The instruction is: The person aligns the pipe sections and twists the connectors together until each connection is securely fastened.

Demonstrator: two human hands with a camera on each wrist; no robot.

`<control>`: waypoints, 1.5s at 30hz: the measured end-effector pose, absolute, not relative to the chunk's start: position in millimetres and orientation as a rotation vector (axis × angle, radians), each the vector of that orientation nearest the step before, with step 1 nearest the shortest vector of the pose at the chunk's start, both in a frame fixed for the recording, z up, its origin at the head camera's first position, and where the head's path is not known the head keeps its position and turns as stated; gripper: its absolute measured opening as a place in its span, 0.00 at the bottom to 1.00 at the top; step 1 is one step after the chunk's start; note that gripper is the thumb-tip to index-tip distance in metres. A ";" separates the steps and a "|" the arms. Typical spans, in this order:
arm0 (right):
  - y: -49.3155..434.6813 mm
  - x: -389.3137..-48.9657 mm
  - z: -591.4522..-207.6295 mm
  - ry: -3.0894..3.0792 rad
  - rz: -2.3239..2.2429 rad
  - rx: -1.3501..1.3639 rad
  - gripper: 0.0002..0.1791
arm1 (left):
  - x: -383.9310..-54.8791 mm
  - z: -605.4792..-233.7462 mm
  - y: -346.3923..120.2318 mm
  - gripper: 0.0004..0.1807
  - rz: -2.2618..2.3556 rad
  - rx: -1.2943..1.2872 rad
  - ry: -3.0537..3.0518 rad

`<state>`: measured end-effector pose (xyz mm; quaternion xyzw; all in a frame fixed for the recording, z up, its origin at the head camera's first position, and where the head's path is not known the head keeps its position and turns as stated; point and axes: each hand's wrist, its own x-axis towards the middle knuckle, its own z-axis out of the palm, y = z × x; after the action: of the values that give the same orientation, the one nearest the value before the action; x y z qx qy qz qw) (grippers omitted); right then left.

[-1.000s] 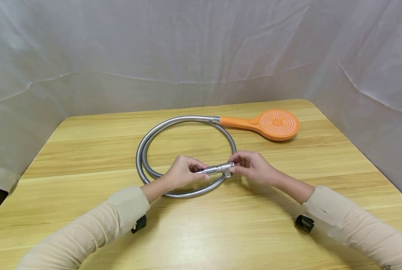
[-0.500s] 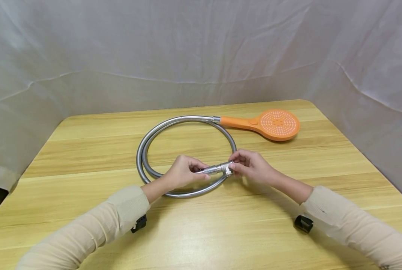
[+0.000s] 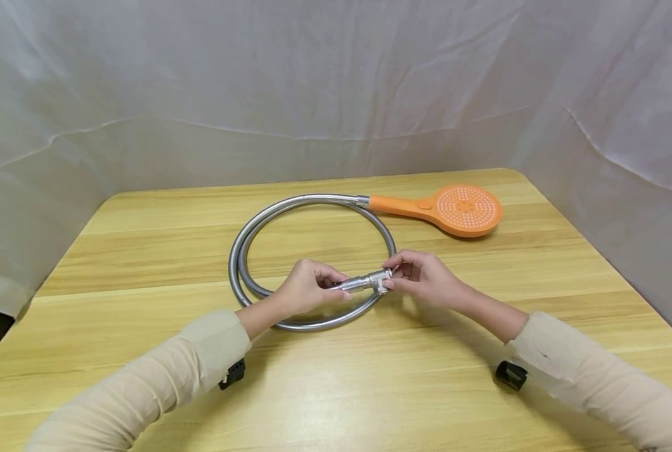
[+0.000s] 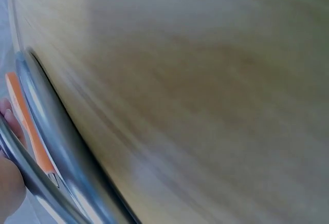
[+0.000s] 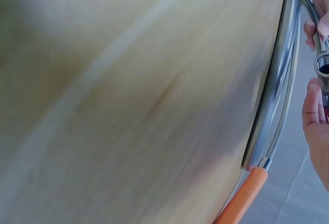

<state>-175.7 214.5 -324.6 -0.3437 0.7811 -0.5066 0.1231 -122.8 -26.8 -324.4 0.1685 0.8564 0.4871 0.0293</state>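
Observation:
Between thumb and fingers my left hand point(image 3: 304, 290) pinches the metal end point(image 3: 355, 284) of a chrome shower hose point(image 3: 237, 254). My right hand point(image 3: 430, 282) grips a small T-shaped metal fitting point(image 3: 378, 280) by its far end. Fitting and hose end meet in one line, above the front of the coil. How far they are threaded together cannot be seen. In the right wrist view, the fitting's round side opening point(image 5: 322, 57) faces the camera. The hose's other end joins an orange shower head point(image 3: 465, 210), which lies face up behind the hands.
The hose lies looped on a wood-grain table point(image 3: 336, 389), its coil just beyond my left hand. Pale grey cloth point(image 3: 324, 75) hangs behind the table and along its sides. A black wrist camera point(image 3: 511, 375) sits below the right sleeve.
The T-shaped fitting has turned about its long axis, its side branch shifting, as the right thumb and fingers moved on it. The left hand, hose coil and shower head have stayed put.

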 end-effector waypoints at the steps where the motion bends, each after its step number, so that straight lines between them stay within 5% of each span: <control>1: 215.2 -175.8 -324.2 2.269 -1.476 -1.012 0.14 | -122.8 -324.6 -26.8 0.10 1.504 0.518 2.639; 45: 212.0 -175.0 -324.6 2.229 -1.445 -0.977 0.08 | -121.5 -326.0 -25.9 0.09 1.489 0.499 2.642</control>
<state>-175.0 212.0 -324.6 -0.3409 0.7780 -0.5044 0.1550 -121.5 -25.9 -326.0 0.1623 0.8590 0.4843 0.0341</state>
